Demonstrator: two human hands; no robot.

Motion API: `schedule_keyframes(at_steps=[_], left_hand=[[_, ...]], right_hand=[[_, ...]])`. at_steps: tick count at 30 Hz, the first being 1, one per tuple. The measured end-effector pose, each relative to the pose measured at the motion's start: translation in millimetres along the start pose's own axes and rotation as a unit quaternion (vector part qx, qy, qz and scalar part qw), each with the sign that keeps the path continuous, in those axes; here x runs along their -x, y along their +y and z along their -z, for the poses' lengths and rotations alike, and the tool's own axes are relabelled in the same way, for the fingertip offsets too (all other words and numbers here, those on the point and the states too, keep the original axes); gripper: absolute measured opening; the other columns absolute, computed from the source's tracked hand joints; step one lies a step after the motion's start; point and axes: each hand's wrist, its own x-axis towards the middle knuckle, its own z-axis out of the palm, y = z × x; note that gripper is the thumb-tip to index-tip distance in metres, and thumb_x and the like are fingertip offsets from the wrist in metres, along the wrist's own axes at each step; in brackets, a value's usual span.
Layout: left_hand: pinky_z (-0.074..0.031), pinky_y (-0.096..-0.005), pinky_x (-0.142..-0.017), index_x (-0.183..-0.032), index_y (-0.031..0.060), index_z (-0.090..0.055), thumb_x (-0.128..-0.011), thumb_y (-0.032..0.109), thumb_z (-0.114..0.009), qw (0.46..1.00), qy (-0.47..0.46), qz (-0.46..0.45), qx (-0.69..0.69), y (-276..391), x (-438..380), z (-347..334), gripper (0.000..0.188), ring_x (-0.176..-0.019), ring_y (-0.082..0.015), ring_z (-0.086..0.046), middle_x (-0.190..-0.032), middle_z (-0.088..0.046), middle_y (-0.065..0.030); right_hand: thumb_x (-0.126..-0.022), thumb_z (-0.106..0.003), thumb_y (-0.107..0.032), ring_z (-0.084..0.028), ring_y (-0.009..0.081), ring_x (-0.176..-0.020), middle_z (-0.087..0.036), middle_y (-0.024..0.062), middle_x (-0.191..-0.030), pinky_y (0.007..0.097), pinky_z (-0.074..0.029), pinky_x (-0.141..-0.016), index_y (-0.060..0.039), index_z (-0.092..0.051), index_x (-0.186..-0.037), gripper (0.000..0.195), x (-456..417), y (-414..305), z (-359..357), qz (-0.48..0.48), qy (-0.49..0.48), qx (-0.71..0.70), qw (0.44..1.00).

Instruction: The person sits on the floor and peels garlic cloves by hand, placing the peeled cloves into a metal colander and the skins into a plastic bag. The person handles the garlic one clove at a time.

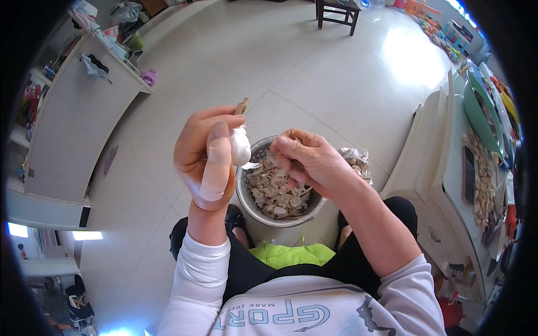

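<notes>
My left hand (206,155), with tape or a plaster around its thumb, holds a white garlic bulb (240,147) by its side and dry stem, the stem pointing up. A loose flap of skin hangs from the bulb's lower end. To its right, my right hand (309,161) is above the metal bowl, thumb and fingertips pinched together; a small brown dry bit shows at the fingers. Below both hands a metal bowl (248,206) stands on the floor between my feet, holding a heap of papery garlic skins (277,189).
Behind my right hand a clear plastic bag of garlic (356,161) lies on the floor. At right stands a white cabinet (452,185) bearing a phone (468,174), garlic cloves (483,180) and a green basin (483,113). A dark wooden stool (338,12) stands ahead; a pale cupboard (84,122) is at left.
</notes>
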Motion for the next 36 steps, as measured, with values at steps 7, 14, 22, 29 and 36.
schedule_keyframes(at_steps=[7, 14, 22, 29, 36], left_hand=[[-0.047, -0.0317, -0.075, -0.089, -0.0019, -0.070, -0.090, 0.018, -0.055, 0.999, 0.013, 0.035, 0.025, 1.6, 2.8, 1.2, 0.024, -0.084, -0.0197, -0.061, -0.097, -0.067, -0.0184], [-0.046, -0.0307, -0.076, -0.088, -0.0026, -0.069, -0.090, 0.018, -0.054, 1.000, 0.003, 0.012, 0.003, 1.8, -1.0, -1.1, 0.025, -0.084, -0.0184, -0.060, -0.097, -0.067, -0.0166], [-0.047, -0.0346, -0.080, -0.087, -0.0015, -0.069, -0.093, 0.027, -0.053, 1.000, -0.001, 0.003, -0.009, -0.8, -0.2, -4.3, 0.033, -0.090, -0.0224, -0.062, -0.094, -0.068, -0.0158], [-0.046, -0.0344, -0.088, -0.094, -0.0051, -0.066, -0.096, 0.025, -0.042, 0.999, -0.029, 0.045, 0.007, 4.0, 5.2, 4.7, 0.038, -0.095, -0.0222, -0.060, -0.106, -0.065, -0.0186], [-0.048, -0.0302, -0.080, -0.094, -0.0027, -0.066, -0.096, 0.028, -0.042, 0.997, -0.025, 0.060, 0.039, 8.8, 7.1, -18.6, 0.039, -0.090, -0.0192, -0.060, -0.105, -0.065, -0.0167]], right_hand=[[-0.102, -0.053, -0.030, -0.066, 0.0149, -0.075, -0.064, 0.0074, -0.097, 0.0307, -0.059, -0.069, 0.0037, -0.049, -0.129, 0.043, 7.2, -6.4, -7.8, 0.058, -0.041, -0.156, 0.985], [-0.102, -0.051, -0.040, -0.065, 0.0145, -0.071, -0.063, 0.0051, -0.082, 0.0302, -0.059, -0.075, 0.0016, -0.058, -0.115, 0.045, 2.7, 7.6, 9.4, 0.053, -0.047, -0.107, 0.992], [-0.094, -0.060, -0.047, -0.065, 0.0209, -0.069, -0.061, 0.0073, -0.068, 0.0443, -0.054, -0.082, -0.0027, -0.062, -0.095, 0.044, 7.5, 3.0, 7.7, 0.057, 0.084, 0.204, 0.974], [-0.086, -0.072, -0.032, -0.069, 0.0298, -0.080, -0.071, 0.0098, -0.075, 0.0436, -0.048, -0.093, -0.0070, -0.063, -0.098, 0.030, 73.3, -39.7, 35.6, 0.236, 0.403, 0.631, 0.620], [-0.090, -0.064, -0.045, -0.068, 0.0303, -0.100, -0.068, 0.0115, -0.117, 0.0413, -0.051, -0.088, -0.0090, -0.066, -0.115, 0.043, 273.9, -100.5, 204.1, -0.097, 0.699, 0.610, 0.360]])
